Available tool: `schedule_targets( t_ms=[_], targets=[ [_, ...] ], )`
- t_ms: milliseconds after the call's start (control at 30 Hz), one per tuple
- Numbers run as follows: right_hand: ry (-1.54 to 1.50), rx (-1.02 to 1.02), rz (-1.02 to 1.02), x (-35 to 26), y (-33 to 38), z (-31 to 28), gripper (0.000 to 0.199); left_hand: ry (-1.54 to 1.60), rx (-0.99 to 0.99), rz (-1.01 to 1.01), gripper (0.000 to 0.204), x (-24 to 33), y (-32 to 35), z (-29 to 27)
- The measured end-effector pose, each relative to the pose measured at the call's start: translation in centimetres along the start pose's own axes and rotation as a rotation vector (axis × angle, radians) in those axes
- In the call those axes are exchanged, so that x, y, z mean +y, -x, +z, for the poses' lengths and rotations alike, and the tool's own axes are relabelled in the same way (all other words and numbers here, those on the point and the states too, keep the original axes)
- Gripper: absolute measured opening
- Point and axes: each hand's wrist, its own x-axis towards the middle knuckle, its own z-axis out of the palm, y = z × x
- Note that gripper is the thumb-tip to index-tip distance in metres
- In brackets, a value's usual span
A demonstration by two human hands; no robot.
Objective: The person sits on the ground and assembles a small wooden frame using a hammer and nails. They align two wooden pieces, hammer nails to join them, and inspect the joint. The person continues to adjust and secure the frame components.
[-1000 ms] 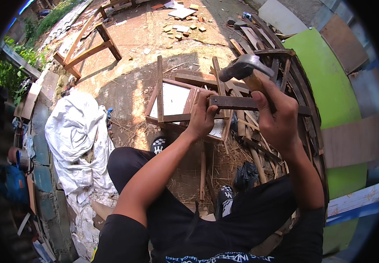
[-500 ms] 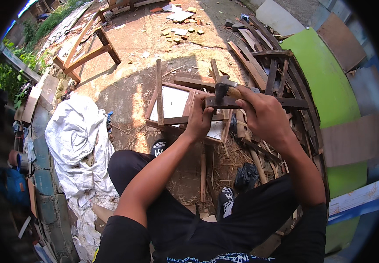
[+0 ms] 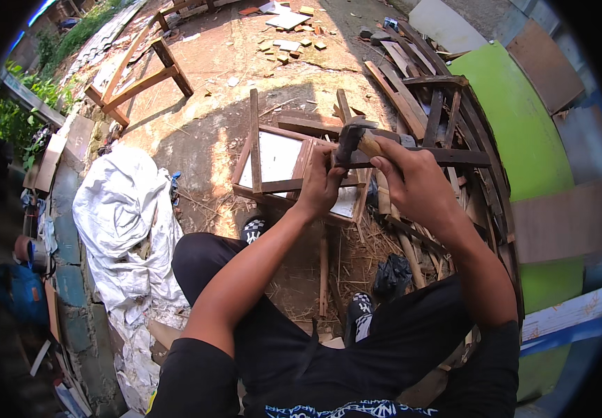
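My right hand (image 3: 416, 184) is closed round the light wooden handle of a claw hammer (image 3: 347, 144). The dark hammer head lies at the left end of a dark wooden bar (image 3: 454, 158), close to my left fingertips. My left hand (image 3: 319, 187) grips that same end of the bar, with the thumb against it; part of the end is hidden by the hammer head and fingers. The bar runs rightward behind my right hand. Below it on the ground is a wooden frame with white panels (image 3: 278, 159).
A pile of dark timber (image 3: 447, 115) lies at the right, against a lime-green board (image 3: 517, 132). A crumpled white sheet (image 3: 123, 223) is at the left. Farther off stands a wooden frame (image 3: 144, 90), with scattered wood blocks (image 3: 287, 45) beyond. A black plastic bag (image 3: 391, 275) lies near my right foot.
The hammer head has shifted slightly left and tilted, now covering more of the bar's end beside my left fingers. Both hands keep their grips.
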Motion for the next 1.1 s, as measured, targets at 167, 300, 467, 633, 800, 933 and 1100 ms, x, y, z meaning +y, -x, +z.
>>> schedule_targets(
  t_ms=[167,300,467,633,800,933,1100],
  targets=[
    [-0.003,0.123,0.038,0.3,-0.1,0.1,0.028,-0.143,-0.014,0.085,0.028,0.4,-0.7,0.3],
    [-0.072,0.192,0.130,0.8,0.6,-0.4,0.029,-0.071,0.000,0.055,0.036,0.1,-0.1,0.7],
    [-0.645,0.652,0.399,2.7,6.5,-0.4,0.029,-0.049,0.044,-0.014,0.034,0.7,-0.8,1.1],
    [-0.781,0.838,0.405,6.8,6.6,-4.0,0.032,0.234,0.205,-0.131,0.025,2.4,-3.1,-0.3],
    [-1.005,0.895,0.488,8.6,6.5,-4.4,0.035,0.611,0.332,-0.351,0.044,3.1,-5.2,-1.3],
    [-1.069,0.879,0.516,9.3,5.8,-3.8,0.035,0.837,0.384,-0.513,0.053,2.6,-5.8,-2.1],
    [-1.072,0.867,0.518,9.3,5.7,-3.7,0.032,0.977,0.364,-0.625,0.059,2.1,-5.9,-1.8]
  ],
)
